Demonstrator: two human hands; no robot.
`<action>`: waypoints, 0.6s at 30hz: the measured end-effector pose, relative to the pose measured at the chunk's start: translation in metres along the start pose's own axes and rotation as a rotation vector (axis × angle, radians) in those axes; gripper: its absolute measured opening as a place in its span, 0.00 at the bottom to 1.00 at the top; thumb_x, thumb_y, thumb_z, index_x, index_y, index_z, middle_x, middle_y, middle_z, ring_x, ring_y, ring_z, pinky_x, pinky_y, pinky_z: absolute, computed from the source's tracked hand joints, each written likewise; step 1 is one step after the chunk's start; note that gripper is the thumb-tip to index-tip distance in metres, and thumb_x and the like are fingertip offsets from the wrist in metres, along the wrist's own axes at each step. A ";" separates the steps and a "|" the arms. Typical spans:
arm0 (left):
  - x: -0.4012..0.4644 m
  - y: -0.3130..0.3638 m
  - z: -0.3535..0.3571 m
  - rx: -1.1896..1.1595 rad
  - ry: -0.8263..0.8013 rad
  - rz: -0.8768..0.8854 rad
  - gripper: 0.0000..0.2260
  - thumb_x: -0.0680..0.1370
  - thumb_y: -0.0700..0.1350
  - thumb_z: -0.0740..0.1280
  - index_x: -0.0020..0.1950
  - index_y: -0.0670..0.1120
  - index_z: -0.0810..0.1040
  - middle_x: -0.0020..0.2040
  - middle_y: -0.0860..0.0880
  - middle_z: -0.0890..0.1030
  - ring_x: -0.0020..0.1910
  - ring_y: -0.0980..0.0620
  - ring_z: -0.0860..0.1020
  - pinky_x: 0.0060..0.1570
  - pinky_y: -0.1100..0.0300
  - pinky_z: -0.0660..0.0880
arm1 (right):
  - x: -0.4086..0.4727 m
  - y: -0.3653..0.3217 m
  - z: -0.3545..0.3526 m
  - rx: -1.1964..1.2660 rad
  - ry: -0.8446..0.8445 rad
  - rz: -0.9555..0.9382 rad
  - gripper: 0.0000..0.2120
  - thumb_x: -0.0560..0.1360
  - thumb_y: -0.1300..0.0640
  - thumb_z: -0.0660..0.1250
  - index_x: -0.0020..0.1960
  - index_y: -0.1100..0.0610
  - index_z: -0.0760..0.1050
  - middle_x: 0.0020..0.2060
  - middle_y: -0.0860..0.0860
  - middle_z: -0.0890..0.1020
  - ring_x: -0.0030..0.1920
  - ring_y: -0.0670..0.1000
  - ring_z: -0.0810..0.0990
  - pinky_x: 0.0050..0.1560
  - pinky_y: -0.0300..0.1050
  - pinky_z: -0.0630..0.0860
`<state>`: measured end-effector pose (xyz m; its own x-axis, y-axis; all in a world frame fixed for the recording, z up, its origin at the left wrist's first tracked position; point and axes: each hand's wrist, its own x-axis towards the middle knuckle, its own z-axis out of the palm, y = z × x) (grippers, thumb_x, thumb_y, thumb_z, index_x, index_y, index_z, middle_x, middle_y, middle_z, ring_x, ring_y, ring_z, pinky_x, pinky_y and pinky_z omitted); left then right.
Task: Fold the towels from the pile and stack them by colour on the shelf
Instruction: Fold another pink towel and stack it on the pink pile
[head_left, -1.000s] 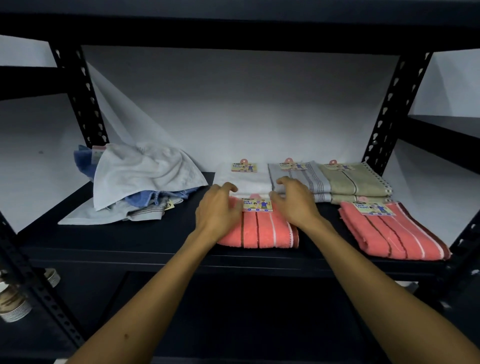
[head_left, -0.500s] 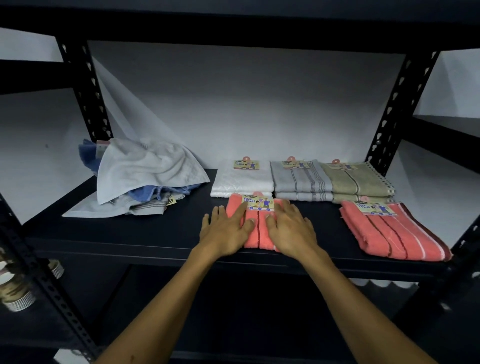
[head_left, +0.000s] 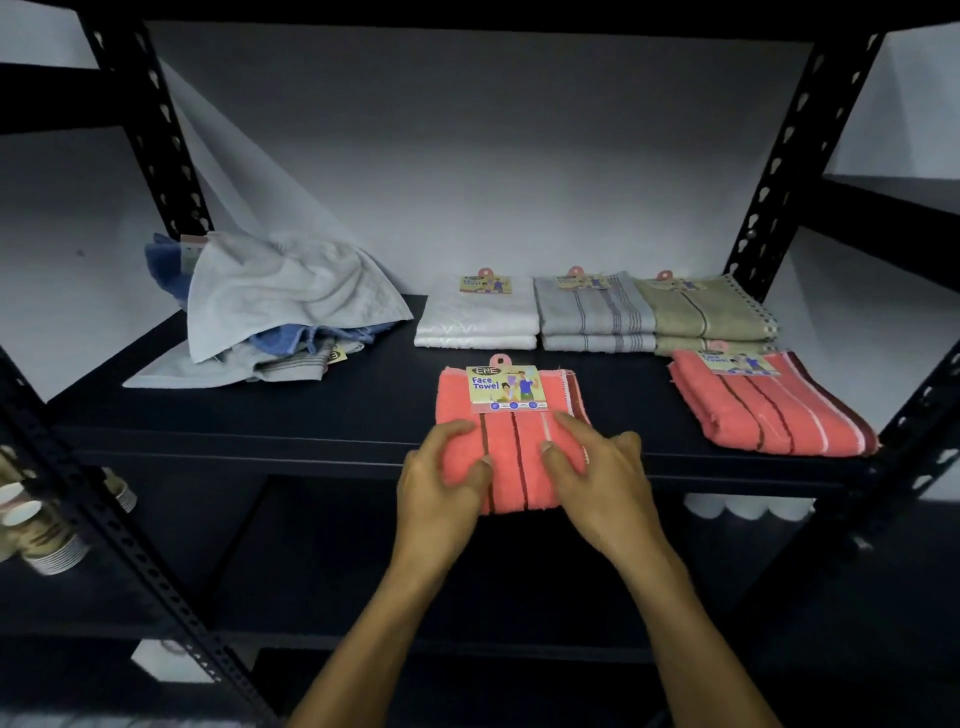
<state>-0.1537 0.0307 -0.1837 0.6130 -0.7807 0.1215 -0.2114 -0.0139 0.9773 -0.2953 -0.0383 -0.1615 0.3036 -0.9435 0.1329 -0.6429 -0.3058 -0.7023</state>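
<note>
A folded coral striped towel (head_left: 514, 441) with a "Face Towel" label lies at the shelf's front edge, its near end hanging over the edge. My left hand (head_left: 441, 483) grips its left near corner and my right hand (head_left: 597, 478) grips its right near side. A second folded coral towel (head_left: 774, 410) lies at the right. Behind are folded stacks: white (head_left: 478, 317), grey striped (head_left: 595, 317), olive (head_left: 701, 317). A loose pile of white, blue and grey towels (head_left: 280, 306) sits at the left.
The dark shelf board (head_left: 311, 415) is framed by black perforated uprights at left (head_left: 156, 140) and right (head_left: 779, 171). Stacked paper cups (head_left: 47, 540) stick out at the lower left. A lower shelf lies in shadow below.
Both hands slid back from the towel's far end to its near end, drawing the coral towel toward me until it overhangs the front edge. My view came closer.
</note>
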 end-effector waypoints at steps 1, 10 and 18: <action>-0.003 0.002 -0.002 -0.172 -0.060 -0.071 0.16 0.76 0.38 0.70 0.58 0.57 0.78 0.55 0.49 0.80 0.51 0.52 0.82 0.51 0.56 0.80 | -0.004 0.004 0.002 0.145 0.037 0.001 0.22 0.79 0.49 0.65 0.72 0.43 0.68 0.55 0.51 0.65 0.45 0.41 0.73 0.38 0.25 0.68; 0.000 0.013 -0.021 -0.392 -0.331 -0.195 0.21 0.78 0.36 0.68 0.68 0.54 0.74 0.57 0.52 0.83 0.53 0.53 0.83 0.49 0.59 0.80 | -0.007 0.016 -0.021 0.804 -0.257 0.177 0.21 0.77 0.65 0.67 0.64 0.45 0.76 0.52 0.46 0.85 0.49 0.48 0.85 0.46 0.45 0.80; 0.028 0.046 0.004 -0.259 -0.466 -0.124 0.26 0.74 0.34 0.72 0.71 0.46 0.72 0.55 0.46 0.82 0.49 0.53 0.83 0.46 0.61 0.80 | 0.013 0.021 -0.063 0.625 -0.086 0.102 0.22 0.77 0.68 0.63 0.67 0.51 0.74 0.56 0.46 0.81 0.49 0.42 0.83 0.50 0.39 0.80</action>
<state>-0.1495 0.0054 -0.1364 0.2066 -0.9780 -0.0300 0.0715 -0.0155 0.9973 -0.3490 -0.0653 -0.1304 0.3346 -0.9423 0.0057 -0.1478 -0.0585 -0.9873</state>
